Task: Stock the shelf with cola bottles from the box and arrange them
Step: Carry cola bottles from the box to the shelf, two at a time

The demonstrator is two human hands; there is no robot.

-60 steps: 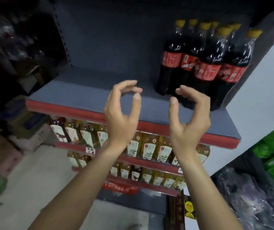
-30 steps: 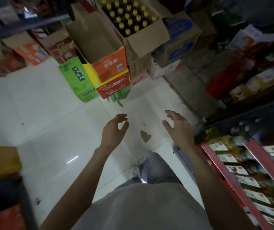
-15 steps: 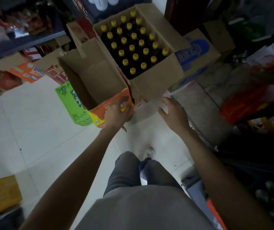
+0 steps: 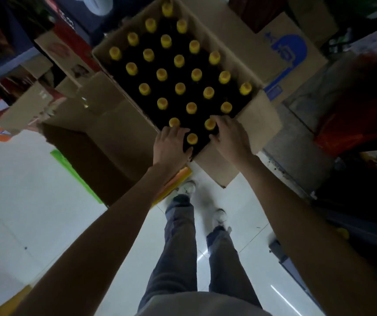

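Observation:
An open cardboard box [image 4: 259,115] sits on the floor ahead of me, filled with several dark cola bottles [image 4: 179,61] with yellow caps. Both hands are at its near corner. My left hand [image 4: 171,144] curls its fingers and thumb around the neck of the nearest bottle [image 4: 192,138]. My right hand [image 4: 229,135] wraps around the neck of the neighbouring bottle [image 4: 210,123], with its fingers over the cap. The bottle bodies are hidden in the dark box. The shelf is out of view.
An open brown carton [image 4: 114,133] stands to the left of the box, with green and orange packaging beside it. A blue-printed carton [image 4: 285,53] lies behind on the right. Dark shelving with red packs [image 4: 354,124] lines the right side. My legs stand on white floor tiles [image 4: 34,201].
The view swung from the shelf down to the floor and then to the box. Both hands, which held nothing, reached forward and closed on two bottle necks at the box's near corner.

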